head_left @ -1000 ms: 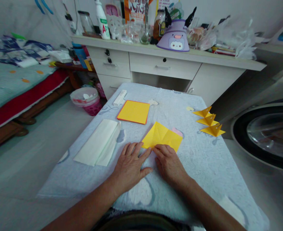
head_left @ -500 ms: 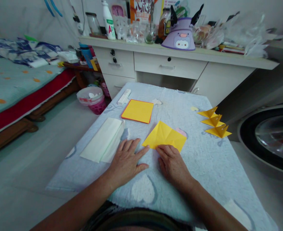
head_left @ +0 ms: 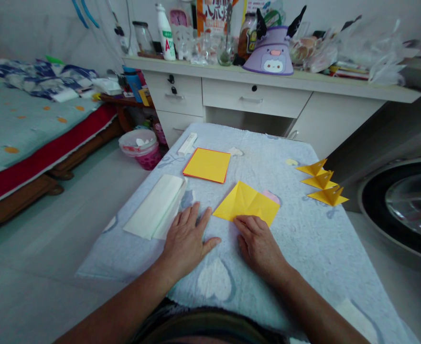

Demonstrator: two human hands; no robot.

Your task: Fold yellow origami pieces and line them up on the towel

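A creased yellow sheet of origami paper (head_left: 248,200) lies partly folded on the cloth in front of me. My right hand (head_left: 256,239) is at its near edge, with curled fingers pressed together on the paper; the thumb is tucked beneath the hand. My left hand (head_left: 187,239) rests flat on the cloth, fingers spread, just left of the sheet and apart from it. Beyond them sits a stack of square yellow paper (head_left: 207,165) with red edges showing. On the right, three folded yellow paper figures (head_left: 327,195) stand in an overlapping row.
A folded pale paper or cloth (head_left: 155,205) lies left of my left hand, and a small white box (head_left: 188,144) is farther back. The cloth-covered table (head_left: 285,277) faces a white cabinet (head_left: 246,95). A pink bin (head_left: 145,153) stands on the floor at left.
My left index finger has drawn back from the left corner of the yellow sheet. The right hand stays at the near edge. The whole view has shifted slightly.
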